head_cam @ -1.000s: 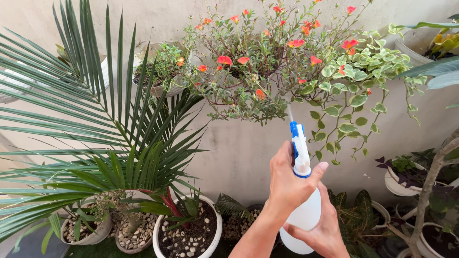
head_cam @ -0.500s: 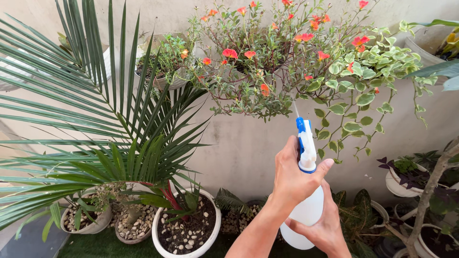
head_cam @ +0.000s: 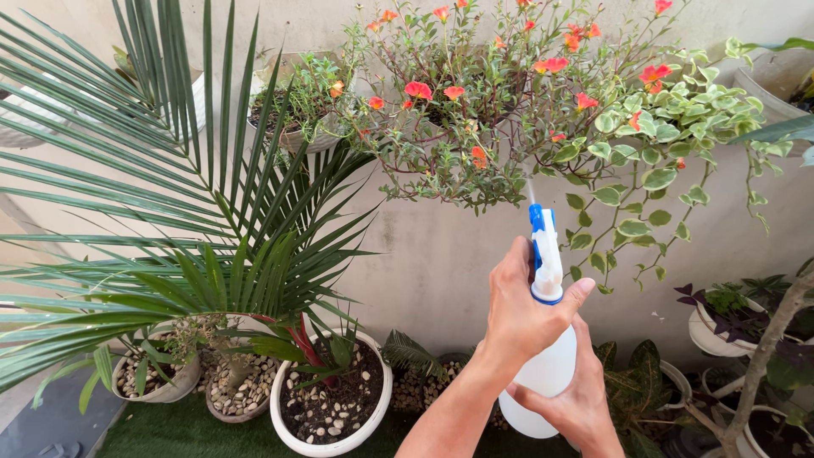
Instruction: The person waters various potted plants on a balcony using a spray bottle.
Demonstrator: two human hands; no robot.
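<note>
Your left hand (head_cam: 530, 309) grips the neck of the white plastic spray bottle with blue nozzle (head_cam: 545, 335) while your right hand (head_cam: 577, 399) cups its smooth, likely slippery base, nozzle aimed just below the orange-flowered hanging plant (head_cam: 475, 102) above both hands.

Palm (head_cam: 212, 280), pebbled white pot (head_cam: 335, 428), purple-leaved plant (head_cam: 729, 307).

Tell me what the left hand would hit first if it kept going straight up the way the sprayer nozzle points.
Most likely the flowering plant hanging directly above the left hand and spray bottle; depth is unclear, so it could pass in front of the foliage.
</note>
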